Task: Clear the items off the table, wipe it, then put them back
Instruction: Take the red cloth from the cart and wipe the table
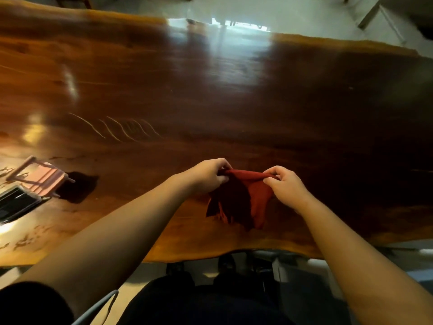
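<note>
Fingers (223,171) of both hands pinching red cloth (255,195) above table (210,102), lower folds shadowed

Both your bare forearms reach forward and angle in toward each other, so your hands sit close together but apart. Your left hand (208,175) is knuckles-up, its fingers curled under in a tight pinch. Your right hand (287,184) mirrors it, thumb and fingertips closed in the same pinching grip. A dark short sleeve covers your left upper arm.
</note>
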Available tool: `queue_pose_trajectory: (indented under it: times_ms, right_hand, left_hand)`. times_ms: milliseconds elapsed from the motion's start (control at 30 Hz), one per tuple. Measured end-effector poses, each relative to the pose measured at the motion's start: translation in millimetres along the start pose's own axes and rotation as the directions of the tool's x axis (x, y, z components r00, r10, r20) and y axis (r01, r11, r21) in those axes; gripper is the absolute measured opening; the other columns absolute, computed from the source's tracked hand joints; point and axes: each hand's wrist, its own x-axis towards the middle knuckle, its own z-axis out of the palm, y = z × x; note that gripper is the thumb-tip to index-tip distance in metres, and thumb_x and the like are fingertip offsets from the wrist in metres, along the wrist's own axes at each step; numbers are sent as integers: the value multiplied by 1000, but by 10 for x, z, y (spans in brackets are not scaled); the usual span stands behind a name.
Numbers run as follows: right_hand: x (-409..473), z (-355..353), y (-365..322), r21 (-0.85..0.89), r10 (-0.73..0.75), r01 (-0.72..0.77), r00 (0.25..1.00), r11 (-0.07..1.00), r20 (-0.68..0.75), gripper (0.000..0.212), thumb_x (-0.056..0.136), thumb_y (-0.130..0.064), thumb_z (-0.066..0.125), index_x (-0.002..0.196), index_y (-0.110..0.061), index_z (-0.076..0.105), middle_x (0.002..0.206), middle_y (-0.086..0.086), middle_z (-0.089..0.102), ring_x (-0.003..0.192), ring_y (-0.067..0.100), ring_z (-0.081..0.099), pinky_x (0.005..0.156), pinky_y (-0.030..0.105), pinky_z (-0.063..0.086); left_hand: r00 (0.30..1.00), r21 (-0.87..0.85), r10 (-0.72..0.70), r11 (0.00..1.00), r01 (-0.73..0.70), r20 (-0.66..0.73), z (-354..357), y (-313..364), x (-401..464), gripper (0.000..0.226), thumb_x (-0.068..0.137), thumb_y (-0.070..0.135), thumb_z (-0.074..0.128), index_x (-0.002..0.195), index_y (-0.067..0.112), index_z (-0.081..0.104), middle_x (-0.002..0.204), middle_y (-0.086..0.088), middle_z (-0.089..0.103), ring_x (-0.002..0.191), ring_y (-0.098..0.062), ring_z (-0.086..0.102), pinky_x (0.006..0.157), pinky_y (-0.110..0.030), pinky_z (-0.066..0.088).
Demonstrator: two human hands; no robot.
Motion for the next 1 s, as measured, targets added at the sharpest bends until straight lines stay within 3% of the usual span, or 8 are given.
queue_pose_trajectory:
  times_ms: [100,200,400,467,533,667,800,1000]
  right_hand:
    - [348,-69,149,-178,3,-7,1000,984,-26,13,95,-20,61,102,-30,65,99,4,70,82,20,68,69,38,57]
    - [610,-32,295,-351,-25,2,998,936,-59,27,96,-17,56,123,-21,59,117,6,64,101,25,63,83,37,53]
    - [738,279,428,-394,-329,305,944,867,6,42,97,-22,58,138,-13,54,141,10,51,133,27,45,102,42,42]
    - [727,429,481,-370,-348,358,933,857,94,55,99,-32,58,150,-17,42,158,9,35,150,25,23,114,45,32]
    - [747,577,542,-416,-299,361,931,835,208,67,101,-47,50,159,-28,22,168,4,13,154,22,-1,120,49,17]
    - [797,864,681,-640,-187,378,919,669,348,76,96,-73,20,158,-40,-10,167,4,-21,148,30,-29,114,53,-17]
    - [812,1082,736,-701,-207,299,954,648,216,77,91,-78,7,155,-42,-17,166,3,-24,146,28,-33,112,53,-24]
    - [838,1254,738,-775,-285,219,957,592,52,75,93,-74,5,157,-40,-12,169,6,-11,151,30,-20,119,58,-11]
  left_hand:
    - [994,4,-32,999,33,-105,76,0,185,48,99,11,55,143,27,44,118,8,57,105,-15,60,75,-22,47]
    - [966,9,-109,993,114,-234,70,-133,190,57,95,15,63,146,27,40,123,6,59,106,-13,60,79,-24,49]
    - [854,195,-230,915,353,-466,156,-669,-296,74,87,42,75,149,22,39,143,-5,51,130,-23,50,102,-38,46]
    - [813,224,-272,873,434,-515,225,-842,-528,84,84,52,74,151,19,36,147,-8,47,135,-28,44,107,-45,45]
    - [772,247,-328,816,522,-545,320,-991,-738,97,79,68,68,153,18,31,152,-11,42,140,-32,37,110,-51,42]
    - [717,279,-470,699,659,-516,556,-1247,-1082,129,59,101,39,158,21,16,164,-11,25,150,-36,17,116,-56,30]
    - [702,337,-484,639,691,-522,699,-1580,-1276,136,51,108,32,159,28,9,167,-8,16,153,-34,7,116,-62,24]
    - [718,359,-447,649,671,-534,747,-1864,-1477,144,43,110,37,159,29,10,167,-9,18,152,-38,9,112,-71,21]
